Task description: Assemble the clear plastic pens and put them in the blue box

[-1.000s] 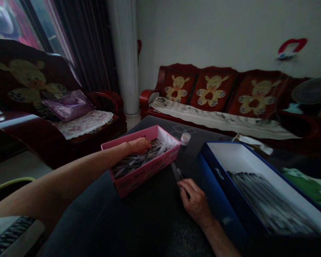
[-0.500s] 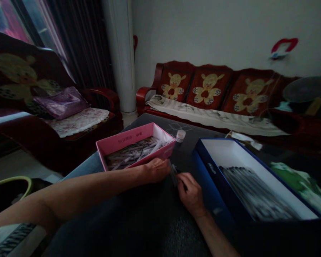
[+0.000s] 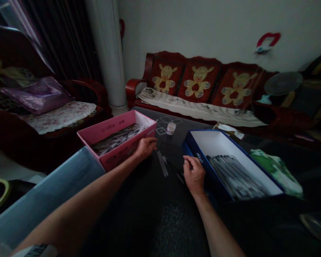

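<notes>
My left hand (image 3: 146, 147) is at the near right corner of the pink box (image 3: 109, 126), fingers loosely stretched and apart, with nothing visible in them. Thin pen parts, clear and white, fill that box. On the dark table lie clear tubes (image 3: 162, 163), between my two hands. A slim black piece (image 3: 179, 175) lies just left of my right hand (image 3: 194, 175). The fingers of that hand are curled together beside the wall of the blue box (image 3: 211, 171); whatever they may hold is hidden. Rows of dark-tipped clear pens (image 3: 237, 175) lie in the blue box.
Behind the boxes stands a small round jar (image 3: 171, 128). A green and white packet (image 3: 276, 171) lies right of the blue box. Farther back is a wooden sofa (image 3: 195, 80). A yellow-rimmed bin (image 3: 5, 192) is at the lower left.
My hands have moved apart, the left toward the pink box, the right toward the blue one. The clear tubes now lie on the table between them. The view has shifted right.
</notes>
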`<state>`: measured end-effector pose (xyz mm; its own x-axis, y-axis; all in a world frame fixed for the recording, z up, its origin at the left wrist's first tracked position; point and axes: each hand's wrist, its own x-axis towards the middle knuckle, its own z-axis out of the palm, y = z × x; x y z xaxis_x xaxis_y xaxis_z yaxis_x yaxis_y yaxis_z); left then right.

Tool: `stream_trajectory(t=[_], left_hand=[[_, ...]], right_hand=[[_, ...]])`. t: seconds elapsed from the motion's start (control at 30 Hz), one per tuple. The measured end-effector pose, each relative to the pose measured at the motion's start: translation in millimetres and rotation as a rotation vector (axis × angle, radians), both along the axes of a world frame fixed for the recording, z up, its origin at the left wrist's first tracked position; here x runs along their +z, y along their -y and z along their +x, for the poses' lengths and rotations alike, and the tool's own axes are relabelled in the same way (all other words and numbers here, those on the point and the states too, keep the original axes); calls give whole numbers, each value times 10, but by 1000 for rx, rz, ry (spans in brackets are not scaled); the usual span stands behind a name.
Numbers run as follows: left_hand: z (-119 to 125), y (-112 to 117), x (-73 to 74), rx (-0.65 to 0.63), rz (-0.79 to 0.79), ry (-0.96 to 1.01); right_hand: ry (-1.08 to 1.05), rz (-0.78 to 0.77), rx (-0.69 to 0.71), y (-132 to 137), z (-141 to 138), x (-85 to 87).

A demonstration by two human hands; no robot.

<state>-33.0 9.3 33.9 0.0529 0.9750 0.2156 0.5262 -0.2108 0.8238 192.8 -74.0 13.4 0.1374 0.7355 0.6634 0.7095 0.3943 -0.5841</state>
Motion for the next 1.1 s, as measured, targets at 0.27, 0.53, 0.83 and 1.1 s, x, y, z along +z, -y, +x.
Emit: stream_trajectory(t=[0.27, 0.53, 0.83, 1.1], left_hand=[[188, 150, -392, 171, -4, 294], [122, 62, -386, 157, -90, 360], [73, 43, -410, 64, -108, 381], [52, -113, -458, 67, 14, 298]], right_hand=[[258, -291, 119, -10, -218, 144], [555, -424, -35, -53, -317, 121], [552, -493, -84, -26, -296, 124], [324, -485, 116, -17, -348, 187]])
